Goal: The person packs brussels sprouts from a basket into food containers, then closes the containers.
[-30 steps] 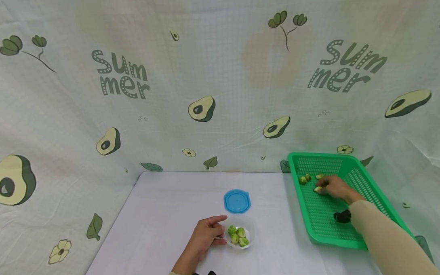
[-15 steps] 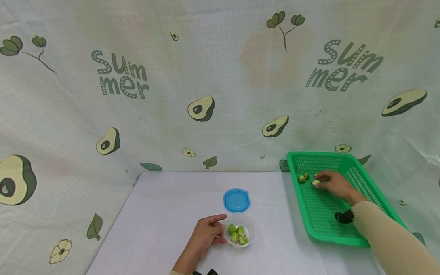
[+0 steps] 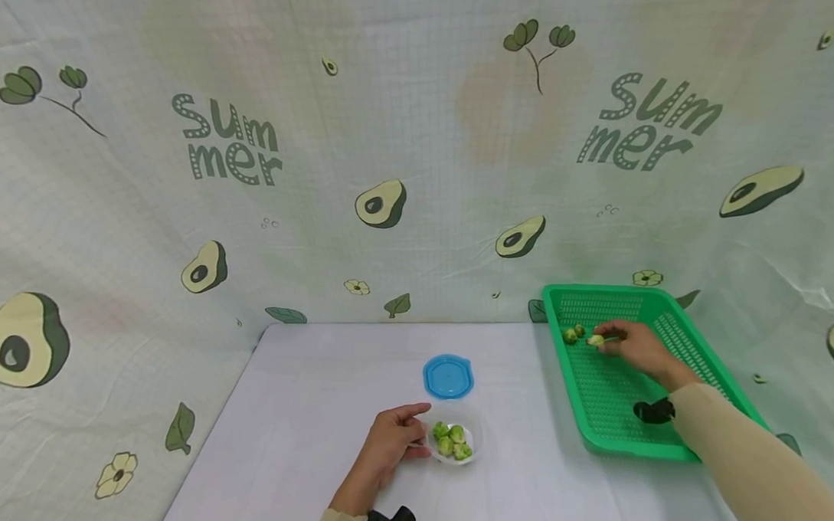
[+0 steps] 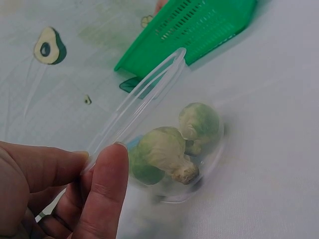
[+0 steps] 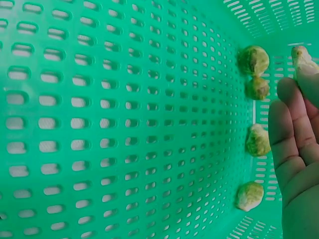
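Note:
My left hand [image 3: 390, 444] pinches the rim of a clear round bowl [image 4: 214, 164] between thumb and finger. Several green sprouts [image 3: 446, 446] lie inside the bowl, which stands on the table. Over the far part of the green basket [image 3: 582, 416], my right hand [image 3: 637, 350] holds one pale sprout [image 3: 595, 340] between thumb and fingertips. In the right wrist view that held sprout [image 5: 302, 59] is at the upper right, partly covered by the thumb. Several other sprouts [image 5: 258, 140] lie along the basket's side, near the fingers.
A blue lid [image 3: 449, 377] lies on the white table [image 3: 325, 386] just beyond the bowl. The basket stands at the table's right side. Behind the table hangs a printed cloth [image 3: 440, 137] with avocado pictures.
My right hand has risen slightly from its place low in the basket, with the sprout now in its fingertips. The left hand and bowl have stayed in place.

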A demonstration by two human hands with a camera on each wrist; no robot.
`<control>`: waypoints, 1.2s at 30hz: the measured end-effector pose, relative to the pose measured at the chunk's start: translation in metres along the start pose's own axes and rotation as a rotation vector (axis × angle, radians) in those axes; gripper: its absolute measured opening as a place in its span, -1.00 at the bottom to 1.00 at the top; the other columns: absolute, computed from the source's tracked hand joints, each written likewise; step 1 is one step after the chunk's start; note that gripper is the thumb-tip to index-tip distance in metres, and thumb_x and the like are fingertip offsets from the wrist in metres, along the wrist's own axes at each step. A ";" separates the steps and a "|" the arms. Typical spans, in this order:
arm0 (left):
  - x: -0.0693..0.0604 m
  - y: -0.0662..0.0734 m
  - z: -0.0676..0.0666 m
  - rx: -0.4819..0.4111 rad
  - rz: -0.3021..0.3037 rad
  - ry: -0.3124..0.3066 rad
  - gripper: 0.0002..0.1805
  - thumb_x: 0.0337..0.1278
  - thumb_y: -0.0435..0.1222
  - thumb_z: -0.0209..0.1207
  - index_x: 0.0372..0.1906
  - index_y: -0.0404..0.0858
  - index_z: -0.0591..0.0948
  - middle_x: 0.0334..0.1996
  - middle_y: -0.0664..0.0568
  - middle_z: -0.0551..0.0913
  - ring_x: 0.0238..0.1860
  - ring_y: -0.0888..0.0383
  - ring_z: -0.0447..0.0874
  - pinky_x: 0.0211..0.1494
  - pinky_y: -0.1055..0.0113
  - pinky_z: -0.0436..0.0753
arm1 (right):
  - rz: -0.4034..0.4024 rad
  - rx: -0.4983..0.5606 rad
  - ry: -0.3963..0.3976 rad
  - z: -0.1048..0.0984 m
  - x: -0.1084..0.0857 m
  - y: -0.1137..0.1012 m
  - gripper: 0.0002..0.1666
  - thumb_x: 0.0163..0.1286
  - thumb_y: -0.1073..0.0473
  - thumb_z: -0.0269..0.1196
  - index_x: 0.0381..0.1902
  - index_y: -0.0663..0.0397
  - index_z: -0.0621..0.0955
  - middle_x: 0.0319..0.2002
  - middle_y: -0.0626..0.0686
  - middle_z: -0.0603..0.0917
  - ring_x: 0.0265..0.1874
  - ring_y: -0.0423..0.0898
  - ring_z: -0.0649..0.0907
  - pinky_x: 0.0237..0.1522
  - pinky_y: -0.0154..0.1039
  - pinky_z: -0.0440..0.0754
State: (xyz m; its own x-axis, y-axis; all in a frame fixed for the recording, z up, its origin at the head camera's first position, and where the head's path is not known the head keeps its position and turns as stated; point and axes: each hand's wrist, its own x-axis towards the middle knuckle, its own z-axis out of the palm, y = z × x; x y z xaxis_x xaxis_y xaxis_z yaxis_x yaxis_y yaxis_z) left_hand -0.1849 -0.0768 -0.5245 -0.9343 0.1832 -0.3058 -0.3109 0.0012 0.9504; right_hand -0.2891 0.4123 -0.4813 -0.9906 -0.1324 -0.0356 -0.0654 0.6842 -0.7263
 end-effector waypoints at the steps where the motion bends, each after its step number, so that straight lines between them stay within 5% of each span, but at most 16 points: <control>1: 0.000 0.000 0.000 0.001 0.000 0.001 -0.49 0.32 -0.50 0.25 0.36 -0.43 0.59 -0.36 0.02 0.57 -0.42 0.17 0.66 -0.32 0.29 0.85 | -0.003 0.008 0.000 0.001 0.000 0.000 -0.45 0.54 0.21 0.30 0.35 0.42 0.51 0.28 0.47 0.56 0.26 0.43 0.55 0.11 0.22 0.73; 12: -0.001 -0.003 0.000 -0.013 0.005 -0.006 -0.49 0.30 -0.50 0.25 0.35 -0.44 0.59 -0.36 0.03 0.57 -0.42 0.17 0.66 -0.31 0.27 0.86 | 0.006 0.041 0.037 0.002 -0.008 -0.009 -0.45 0.56 0.12 0.30 0.33 0.38 0.52 0.17 0.39 0.65 -0.03 -0.02 0.68 0.06 0.18 0.76; 27: 0.000 -0.002 0.002 -0.011 0.005 0.001 -0.49 0.29 -0.50 0.26 0.35 -0.44 0.59 -0.36 0.02 0.57 -0.41 0.16 0.66 -0.31 0.27 0.86 | -0.025 0.038 0.096 0.005 -0.017 -0.026 -0.41 0.58 -0.06 0.29 0.36 0.21 0.59 0.21 0.30 0.65 0.11 0.03 0.59 0.11 0.22 0.71; 36: 0.000 -0.001 0.002 -0.012 0.007 -0.002 -0.49 0.29 -0.50 0.26 0.35 -0.44 0.59 -0.36 0.03 0.58 -0.43 0.17 0.68 -0.31 0.26 0.86 | -0.047 0.017 0.158 0.009 -0.024 -0.037 -0.44 0.55 -0.11 0.31 0.29 0.15 0.64 0.14 0.22 0.69 -0.05 -0.28 0.58 0.00 0.06 0.74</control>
State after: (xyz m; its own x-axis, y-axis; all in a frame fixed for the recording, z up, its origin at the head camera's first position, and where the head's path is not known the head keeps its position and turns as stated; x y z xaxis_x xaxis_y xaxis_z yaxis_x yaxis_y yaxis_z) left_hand -0.1844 -0.0752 -0.5253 -0.9363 0.1849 -0.2987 -0.3061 -0.0123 0.9519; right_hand -0.2620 0.3834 -0.4595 -0.9932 -0.0484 0.1063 -0.1113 0.6678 -0.7360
